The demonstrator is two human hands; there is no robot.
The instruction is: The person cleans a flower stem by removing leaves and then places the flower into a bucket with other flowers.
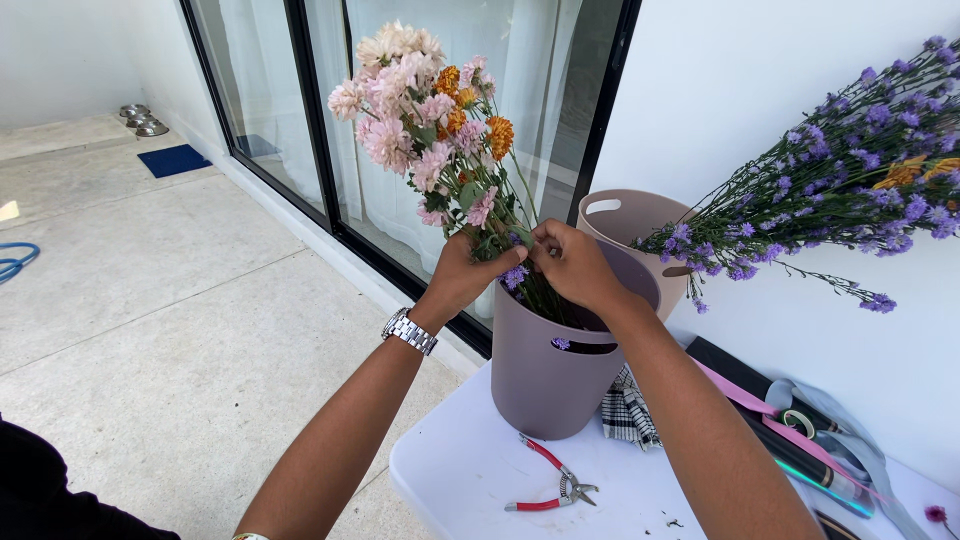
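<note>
Left hand (pixel 465 272): gripping the bouquet (pixel 430 120) stems above the mauve bucket (pixel 545 370)
Right hand (pixel 575 265): pinching the same stems
Red-handled pruners (pixel 548 487): lying on the white table (pixel 460 470)

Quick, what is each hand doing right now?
Left hand: closed around the flower bunch stems.
Right hand: fingers pinched on the same stems, above the purple bucket.

My left hand (pixel 468 272) and right hand (pixel 572 265) gripped the stems of a pink and orange flower bunch (pixel 430 125) above a mauve plastic bucket (pixel 545 375) on the white table (pixel 470 475).
</note>
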